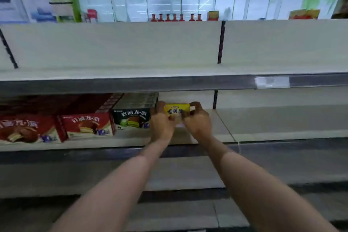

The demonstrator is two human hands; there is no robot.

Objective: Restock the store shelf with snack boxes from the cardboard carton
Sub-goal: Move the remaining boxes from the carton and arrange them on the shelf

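A yellow snack box (176,110) stands on the middle shelf (263,130), just right of a dark green snack box (131,118). My left hand (161,121) grips the yellow box's left end and my right hand (197,120) grips its right end, fingers curled round the top corners. Both arms reach forward under the upper shelf. The lower part of the yellow box is hidden behind my hands. The cardboard carton is out of view.
Two red snack boxes (86,126) (24,130) line the shelf left of the green one. The shelf to the right of my hands is bare. An upper shelf (169,83) overhangs with a price tag (271,82). Red bottles (175,17) stand far behind.
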